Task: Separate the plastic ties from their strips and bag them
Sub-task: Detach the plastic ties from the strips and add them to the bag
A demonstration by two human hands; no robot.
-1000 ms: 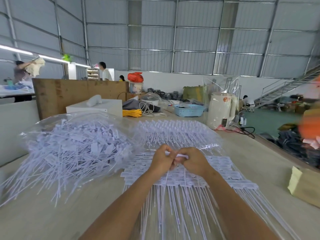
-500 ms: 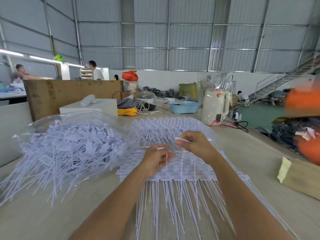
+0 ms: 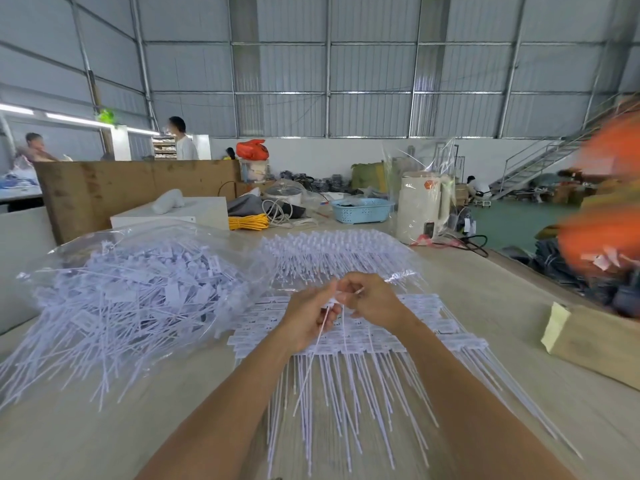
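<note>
**A:** Head cam has both hands meeting over the flat stack of white plastic tie strips point(image 3: 349, 332) on the pale wooden table point(image 3: 512, 306). Left hand point(image 3: 310, 315) fingers pinch one thin white tie point(image 3: 313, 358) near its head, right hand point(image 3: 372, 301) fingers pinch the small piece above it

**B:** I'd snap close to the joint, short twist, then drop it in the clear plastic bag of loose ties point(image 3: 131, 292) just left. Can't see the actual break point though, knuckles cover it, and the bag's mouth is hard to make out
</note>
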